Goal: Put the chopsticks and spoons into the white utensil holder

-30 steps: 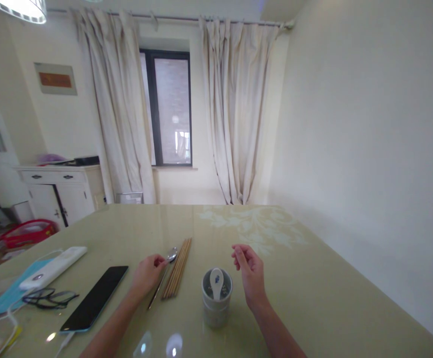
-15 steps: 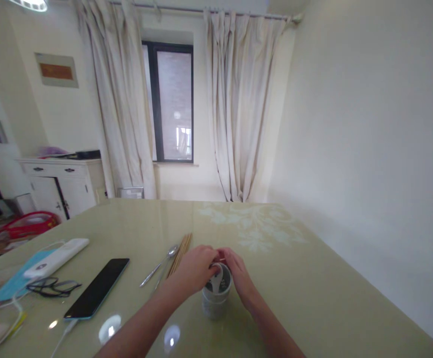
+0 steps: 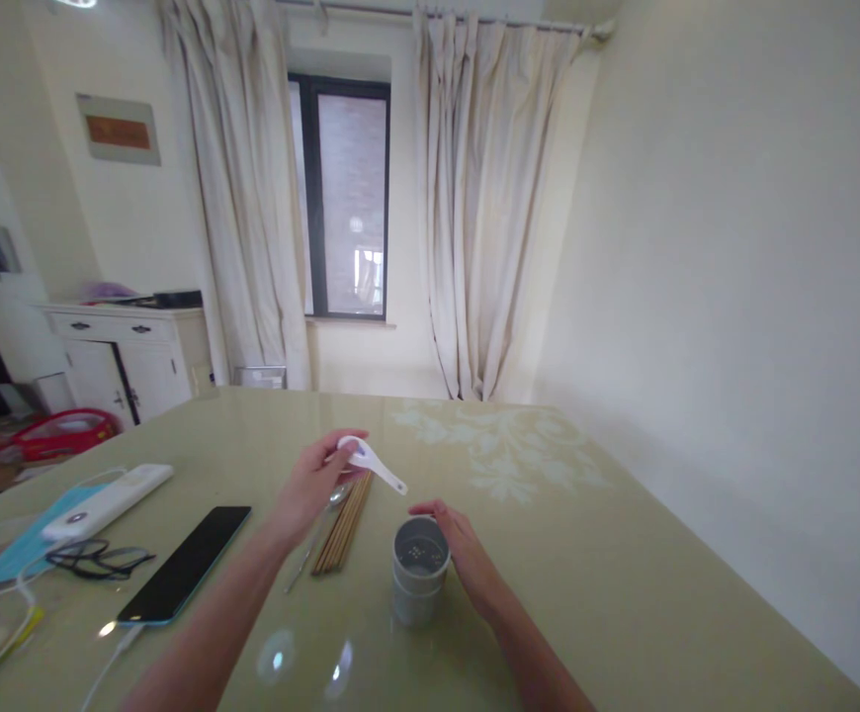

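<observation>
Between the thumb and fingers of my left hand (image 3: 316, 487) is a white spoon (image 3: 376, 465), held by its bowl end, its handle pointing right and down. A grey cylindrical holder (image 3: 420, 574) stands upright on the table, with small holes visible in its bottom. My right hand (image 3: 460, 542) rests against the holder's right side and back rim, its fingers curved round it. Left of the holder lies a bundle of wooden chopsticks (image 3: 342, 529). A metal spoon (image 3: 337, 496) lies beside them, partly under my left hand.
On the left of the glossy table (image 3: 623, 554) lie a black phone (image 3: 187, 564) with a cable, glasses (image 3: 100, 560), a white power strip (image 3: 109, 501) and a blue mask (image 3: 30, 544). A wall (image 3: 756, 297) borders the right side.
My left hand has lifted the white spoon out of the holder and moved left and away, above the chopsticks. My right hand stays at the holder.
</observation>
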`<state>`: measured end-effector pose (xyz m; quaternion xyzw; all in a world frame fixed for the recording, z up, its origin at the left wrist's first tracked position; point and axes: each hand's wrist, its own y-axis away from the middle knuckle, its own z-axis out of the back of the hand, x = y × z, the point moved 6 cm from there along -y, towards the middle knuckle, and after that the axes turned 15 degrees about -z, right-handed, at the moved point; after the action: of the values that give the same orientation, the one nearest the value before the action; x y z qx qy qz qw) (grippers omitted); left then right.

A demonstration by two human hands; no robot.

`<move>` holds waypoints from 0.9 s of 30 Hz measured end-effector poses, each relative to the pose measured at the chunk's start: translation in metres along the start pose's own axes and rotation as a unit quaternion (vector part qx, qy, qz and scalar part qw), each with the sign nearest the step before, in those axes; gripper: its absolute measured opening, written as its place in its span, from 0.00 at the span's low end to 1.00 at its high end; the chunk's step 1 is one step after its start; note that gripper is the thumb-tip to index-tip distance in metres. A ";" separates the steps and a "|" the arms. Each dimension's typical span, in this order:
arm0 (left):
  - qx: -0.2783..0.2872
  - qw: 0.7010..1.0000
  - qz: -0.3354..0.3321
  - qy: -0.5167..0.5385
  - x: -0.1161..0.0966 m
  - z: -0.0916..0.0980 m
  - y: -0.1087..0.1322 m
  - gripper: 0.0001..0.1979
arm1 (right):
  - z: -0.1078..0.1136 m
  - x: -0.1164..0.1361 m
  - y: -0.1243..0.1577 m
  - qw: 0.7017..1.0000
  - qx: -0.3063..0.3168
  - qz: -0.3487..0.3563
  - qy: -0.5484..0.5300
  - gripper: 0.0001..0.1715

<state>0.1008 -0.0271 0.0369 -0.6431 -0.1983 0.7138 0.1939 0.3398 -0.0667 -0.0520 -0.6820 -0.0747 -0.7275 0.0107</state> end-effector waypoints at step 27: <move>0.093 0.966 0.106 -0.216 0.148 0.064 -0.018 0.31 | 0.005 -0.002 0.000 0.999 -0.003 0.005 0.046 0.43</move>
<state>0.0228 0.0645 -0.0724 -0.4700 -0.0993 0.8676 0.1287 0.3445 -0.0666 -0.0533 -0.6481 -0.0681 -0.7584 0.0157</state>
